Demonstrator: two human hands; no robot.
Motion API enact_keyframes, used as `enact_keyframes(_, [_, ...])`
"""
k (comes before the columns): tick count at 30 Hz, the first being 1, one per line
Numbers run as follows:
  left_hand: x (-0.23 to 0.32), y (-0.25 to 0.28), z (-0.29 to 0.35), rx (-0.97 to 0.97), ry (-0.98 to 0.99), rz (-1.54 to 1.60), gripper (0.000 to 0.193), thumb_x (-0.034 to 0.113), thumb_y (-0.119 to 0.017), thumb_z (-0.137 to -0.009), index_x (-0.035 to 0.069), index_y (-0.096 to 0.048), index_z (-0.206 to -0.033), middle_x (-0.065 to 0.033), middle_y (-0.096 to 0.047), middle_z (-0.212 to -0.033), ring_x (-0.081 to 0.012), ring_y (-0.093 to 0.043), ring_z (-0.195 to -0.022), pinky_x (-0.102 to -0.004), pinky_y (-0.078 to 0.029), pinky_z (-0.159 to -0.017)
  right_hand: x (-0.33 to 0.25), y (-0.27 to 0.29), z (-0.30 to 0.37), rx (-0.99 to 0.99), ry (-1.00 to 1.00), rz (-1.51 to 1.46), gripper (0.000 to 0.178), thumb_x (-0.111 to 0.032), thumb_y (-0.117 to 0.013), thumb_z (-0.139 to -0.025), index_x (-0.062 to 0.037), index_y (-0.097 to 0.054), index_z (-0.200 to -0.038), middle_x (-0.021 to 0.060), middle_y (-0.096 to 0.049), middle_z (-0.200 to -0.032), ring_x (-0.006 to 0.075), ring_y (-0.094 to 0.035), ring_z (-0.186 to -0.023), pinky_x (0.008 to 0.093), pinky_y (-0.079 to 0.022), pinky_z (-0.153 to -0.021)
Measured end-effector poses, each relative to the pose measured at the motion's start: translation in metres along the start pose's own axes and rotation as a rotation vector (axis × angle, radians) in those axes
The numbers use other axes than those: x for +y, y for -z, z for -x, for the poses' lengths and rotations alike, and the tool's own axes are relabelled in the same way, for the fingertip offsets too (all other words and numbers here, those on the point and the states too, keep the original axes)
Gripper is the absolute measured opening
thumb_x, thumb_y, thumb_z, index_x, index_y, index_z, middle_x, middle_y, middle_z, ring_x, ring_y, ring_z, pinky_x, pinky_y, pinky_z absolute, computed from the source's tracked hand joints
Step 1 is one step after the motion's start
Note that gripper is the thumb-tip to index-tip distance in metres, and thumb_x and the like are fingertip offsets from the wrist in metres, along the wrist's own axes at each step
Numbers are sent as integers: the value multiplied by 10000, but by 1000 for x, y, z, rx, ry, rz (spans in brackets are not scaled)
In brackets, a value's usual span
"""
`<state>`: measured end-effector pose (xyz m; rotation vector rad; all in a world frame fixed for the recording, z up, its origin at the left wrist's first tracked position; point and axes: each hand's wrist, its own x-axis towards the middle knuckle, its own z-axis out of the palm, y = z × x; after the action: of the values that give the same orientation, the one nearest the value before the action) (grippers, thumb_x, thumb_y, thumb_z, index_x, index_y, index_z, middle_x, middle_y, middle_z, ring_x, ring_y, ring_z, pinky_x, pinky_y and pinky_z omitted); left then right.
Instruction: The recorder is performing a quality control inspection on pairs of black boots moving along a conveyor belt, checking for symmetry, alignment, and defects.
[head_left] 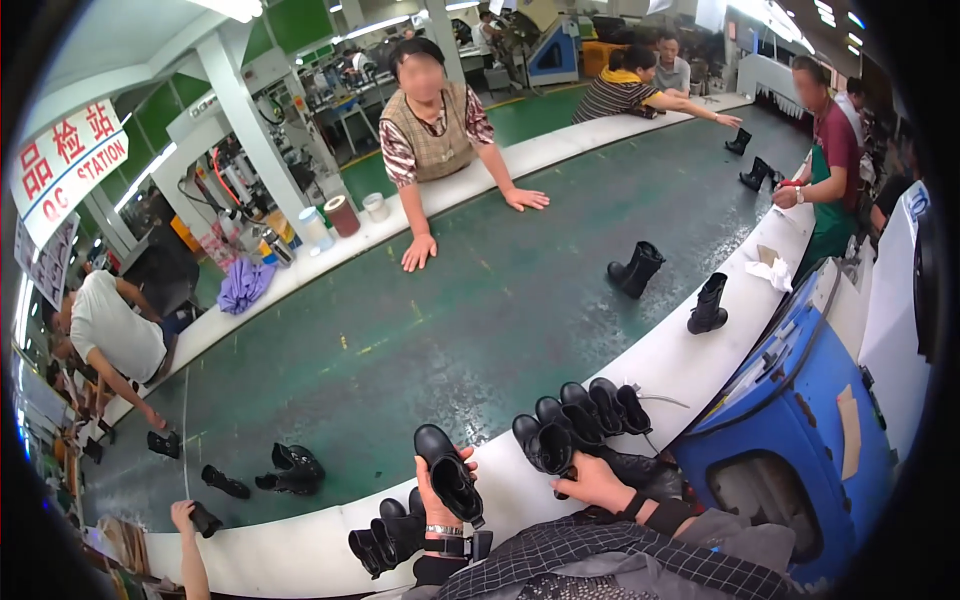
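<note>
My left hand (434,505) is closed around a black ankle boot (440,455), held with its toe pointing away from me and its opening toward me. At the near edge of the conveyor, my right hand (600,482) has its fingers around the shaft of a second black boot (540,445). This boot stands at the left end of a row of several black boots (603,405) on the white ledge (290,535). Below and left of my left hand, a small group of black boots (390,535) sits on the same ledge, partly hidden by my wrist.
A wide green conveyor belt (390,370) curves past, with more black boots (292,470) on it. Across it a person leans with both hands on the belt. Other people reach in from left and right. A blue machine (790,420) stands close on my right.
</note>
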<state>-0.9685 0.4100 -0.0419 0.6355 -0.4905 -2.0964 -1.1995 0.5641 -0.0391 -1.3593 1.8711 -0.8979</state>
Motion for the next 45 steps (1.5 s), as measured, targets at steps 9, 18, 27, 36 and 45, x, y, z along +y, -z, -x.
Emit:
enact_keyframes(9, [11, 21, 17, 88, 17, -198, 754, 667, -340, -861, 14, -525, -1189, -129, -644, -979, -217, -634, -748, -322, -533, -655, -3, -24, 0, 216, 188, -70, 696, -399, -712, -744, 14, -443, -1234, 173, -648, -841, 231, -638, -587, 346, -524, -604])
enact_keyframes(18, [35, 9, 20, 57, 351, -240, 701, 640, -350, -875, 51, -531, -1210, -65, -620, -987, -207, -606, -926, -356, -497, -828, -6, -46, -19, 249, 299, -65, 775, -177, -773, -638, 28, -375, -1271, 249, -377, -1274, 406, -395, -1205, 403, -343, -1020])
enact_keyframes(27, [-4, 57, 11, 54, 11, -15, 616, 466, -453, -907, -65, -465, -1219, -262, -578, -1114, -304, -635, -852, -341, -554, -733, 4, -72, -44, 257, 259, 146, 833, -185, -735, -691, -67, -244, -1355, 218, -358, -1327, 402, -444, -1168, 423, -423, -941])
enact_keyframes(36, [-2, 11, -1, 51, 164, 208, 601, 532, -475, -875, -29, -540, -1081, -191, -609, -951, -293, -602, -811, -376, -528, -703, -25, -47, -43, 247, 11, -533, 314, -230, -639, -805, 10, -605, -1004, 126, -633, -954, 255, -600, -907, 374, -460, -810])
enact_keyframes(45, [-4, 44, -2, 65, 30, 308, 431, 345, -524, -856, -14, -567, -1091, -177, -595, -1032, -288, -562, -986, -434, -459, -859, -85, -43, -50, 141, 9, -847, 264, -213, -589, -875, 4, -593, -1025, 57, -619, -989, 143, -564, -916, 313, -454, -813])
